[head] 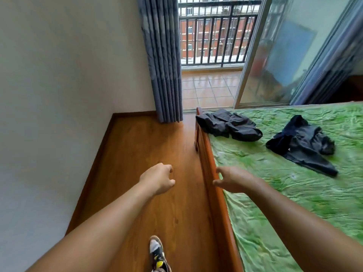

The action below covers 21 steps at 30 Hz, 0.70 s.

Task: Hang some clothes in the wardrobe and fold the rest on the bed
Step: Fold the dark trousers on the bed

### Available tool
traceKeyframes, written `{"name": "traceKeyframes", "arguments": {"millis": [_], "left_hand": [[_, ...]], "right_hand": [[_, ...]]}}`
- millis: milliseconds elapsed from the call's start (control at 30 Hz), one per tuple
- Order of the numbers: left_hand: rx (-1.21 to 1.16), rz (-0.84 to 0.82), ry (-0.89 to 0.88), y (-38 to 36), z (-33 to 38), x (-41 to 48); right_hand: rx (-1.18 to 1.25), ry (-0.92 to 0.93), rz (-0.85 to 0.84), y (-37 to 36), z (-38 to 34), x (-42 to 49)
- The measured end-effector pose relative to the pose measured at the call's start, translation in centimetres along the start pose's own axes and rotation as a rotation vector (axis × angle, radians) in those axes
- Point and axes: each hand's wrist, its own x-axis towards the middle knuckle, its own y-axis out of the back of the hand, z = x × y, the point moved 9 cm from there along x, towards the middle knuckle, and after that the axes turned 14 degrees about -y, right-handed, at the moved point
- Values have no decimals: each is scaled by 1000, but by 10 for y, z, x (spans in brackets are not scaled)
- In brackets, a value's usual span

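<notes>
nothing gripped

the left hand (157, 178) hangs beside the bed (275, 203), the right hand (233, 179) over its edge; both loosely curled, holding nothing. one dark garment (227, 124) lies crumpled at the bed's far corner, another garment (302, 144) mid-bed.

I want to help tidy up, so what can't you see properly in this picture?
All in the head view:
The wardrobe: nowhere in the picture, outside the frame.
The left dark heap and the right dark heap: crumpled, so shirt or trousers cannot be told.
The bed: cut off by the right and bottom edges.
The shoe: cut off by the bottom edge.
Things behind the glass door: blurred by reflections.
</notes>
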Motion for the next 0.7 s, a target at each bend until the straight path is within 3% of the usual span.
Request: {"name": "traceKeyframes", "arguments": {"millis": [433, 700], "left_hand": [[71, -84, -329, 58, -39, 301], [97, -228, -555, 39, 4, 450]], "right_hand": [[135, -316, -9, 106, 14, 209], [267, -511, -113, 118, 76, 297]]}}
